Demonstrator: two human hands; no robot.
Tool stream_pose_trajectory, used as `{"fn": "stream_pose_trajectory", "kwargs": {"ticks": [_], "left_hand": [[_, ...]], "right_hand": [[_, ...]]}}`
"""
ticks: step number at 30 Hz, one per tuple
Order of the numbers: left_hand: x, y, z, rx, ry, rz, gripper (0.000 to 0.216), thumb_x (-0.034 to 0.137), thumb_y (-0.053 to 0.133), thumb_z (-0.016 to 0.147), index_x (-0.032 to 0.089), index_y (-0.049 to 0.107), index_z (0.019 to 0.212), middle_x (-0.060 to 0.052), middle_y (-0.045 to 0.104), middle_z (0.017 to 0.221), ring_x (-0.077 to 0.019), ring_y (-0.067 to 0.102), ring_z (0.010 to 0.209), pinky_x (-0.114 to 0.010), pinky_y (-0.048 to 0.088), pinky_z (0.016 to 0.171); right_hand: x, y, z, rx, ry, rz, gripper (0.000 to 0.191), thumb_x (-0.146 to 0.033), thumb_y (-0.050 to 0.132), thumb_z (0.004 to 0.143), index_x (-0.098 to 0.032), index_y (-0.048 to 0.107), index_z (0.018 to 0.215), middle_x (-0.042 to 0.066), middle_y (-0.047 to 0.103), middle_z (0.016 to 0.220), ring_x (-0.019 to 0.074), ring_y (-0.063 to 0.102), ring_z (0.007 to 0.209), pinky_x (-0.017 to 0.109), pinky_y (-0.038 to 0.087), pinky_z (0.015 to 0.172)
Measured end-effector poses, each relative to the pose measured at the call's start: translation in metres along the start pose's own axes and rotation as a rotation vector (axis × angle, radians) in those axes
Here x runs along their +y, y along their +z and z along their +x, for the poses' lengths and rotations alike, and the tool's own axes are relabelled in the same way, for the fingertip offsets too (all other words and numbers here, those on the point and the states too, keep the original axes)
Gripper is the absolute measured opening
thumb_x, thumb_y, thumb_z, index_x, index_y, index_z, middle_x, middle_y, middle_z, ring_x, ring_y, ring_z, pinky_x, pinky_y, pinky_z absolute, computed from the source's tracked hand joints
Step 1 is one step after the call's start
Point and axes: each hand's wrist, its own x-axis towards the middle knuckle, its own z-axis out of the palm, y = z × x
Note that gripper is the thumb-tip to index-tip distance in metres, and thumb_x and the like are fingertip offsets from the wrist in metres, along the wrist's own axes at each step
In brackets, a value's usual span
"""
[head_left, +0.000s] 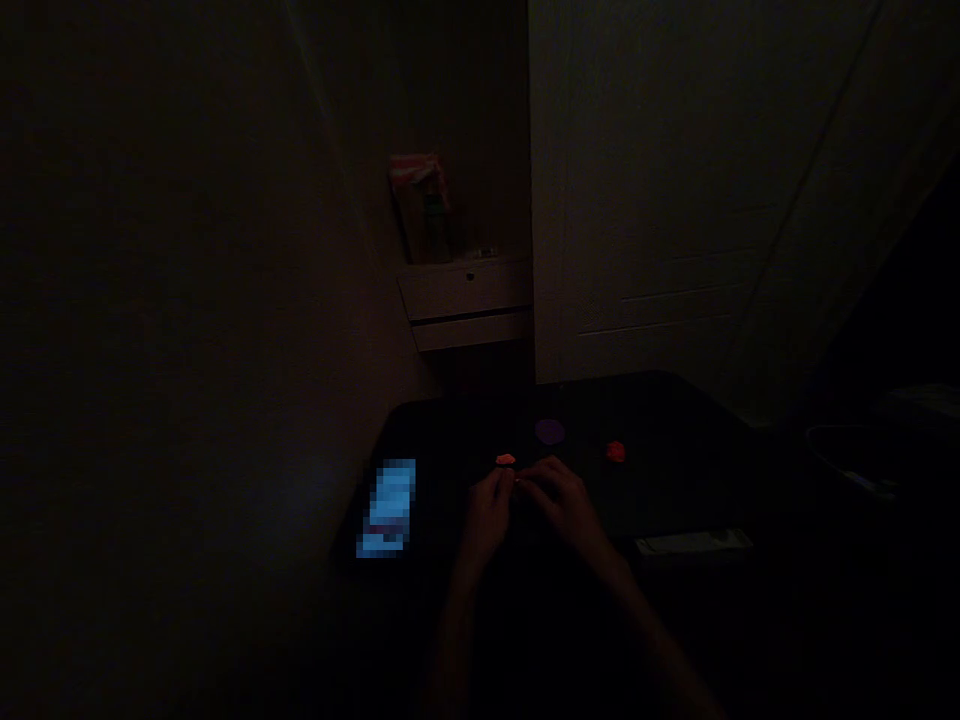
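My left hand (489,508) is closed in a pinch, and a bright orange piece (505,460), perhaps modelling clay, shows just above its fingertips. Close beside it, my right hand (559,492) has its thumb and fingers brought together. A tiny orange bit (517,482) shows between the two hands; the fingers and the dark hide most of it. On the dark table (675,490) beyond my right hand lies a red lump (616,452). A flat purple disc (550,432) rests further back, nearly straight ahead of the hands.
A lit, blurred screen (388,508) glows at the table's left edge. A pale flat strip (694,542) lies by the front edge on the right. Behind the table are a drawer unit (469,295) and a large pale panel (645,200). The room is very dark.
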Motion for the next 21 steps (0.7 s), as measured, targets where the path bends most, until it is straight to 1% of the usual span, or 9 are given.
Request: {"fn": "stream_pose_trajectory", "kwargs": {"ticks": [3,7,11,17,21], "left_hand": [[0.0015,0.0004,-0.0003,-0.018,-0.008,0.003,0.047,0.054,0.045,0.097,0.017,0.072,0.086,-0.005,0.072,0.080,-0.0192,0.065,0.076,-0.028,0.048,0.072],[0.0020,0.0007,-0.0001,-0.013,0.015,0.010,0.038,0.048,0.052,0.095,0.017,0.074,0.093,-0.005,0.075,0.086,-0.0200,0.067,0.082,-0.028,0.049,0.076],[-0.0017,0.0005,0.0007,0.005,0.020,-0.012,0.034,0.045,0.055,0.093,0.017,0.074,0.091,-0.006,0.075,0.088,-0.0207,0.068,0.084,-0.029,0.050,0.079],[-0.0013,-0.0004,0.0003,0.015,0.017,-0.057,0.034,0.046,0.053,0.094,0.017,0.071,0.093,-0.006,0.075,0.087,-0.0200,0.069,0.081,-0.030,0.052,0.077],[-0.0010,0.0005,0.0007,0.033,0.020,-0.053,0.036,0.046,0.051,0.095,0.016,0.070,0.099,-0.006,0.074,0.086,-0.0191,0.068,0.079,-0.030,0.052,0.077]], "right_hand": [[-0.0009,-0.0004,0.0000,0.006,-0.005,-0.017,0.015,-0.027,0.059,0.098,-0.024,0.074,0.095,0.005,0.069,0.095,0.0204,0.067,0.090,0.034,0.053,0.084],[0.0010,-0.0007,-0.0010,0.006,-0.031,-0.036,0.014,-0.027,0.058,0.098,-0.024,0.071,0.094,0.004,0.068,0.095,0.0201,0.066,0.090,0.033,0.052,0.084],[0.0020,-0.0003,-0.0011,0.005,-0.024,-0.032,0.012,-0.025,0.059,0.097,-0.025,0.071,0.095,0.004,0.068,0.095,0.0199,0.066,0.090,0.033,0.052,0.082],[0.0001,-0.0001,-0.0004,0.018,0.002,-0.006,0.012,-0.022,0.061,0.094,-0.024,0.072,0.098,0.004,0.068,0.097,0.0197,0.067,0.091,0.032,0.052,0.081],[-0.0001,-0.0004,-0.0005,0.014,0.019,-0.008,0.013,-0.023,0.060,0.095,-0.025,0.072,0.098,0.004,0.068,0.098,0.0199,0.066,0.092,0.032,0.052,0.082]]}}
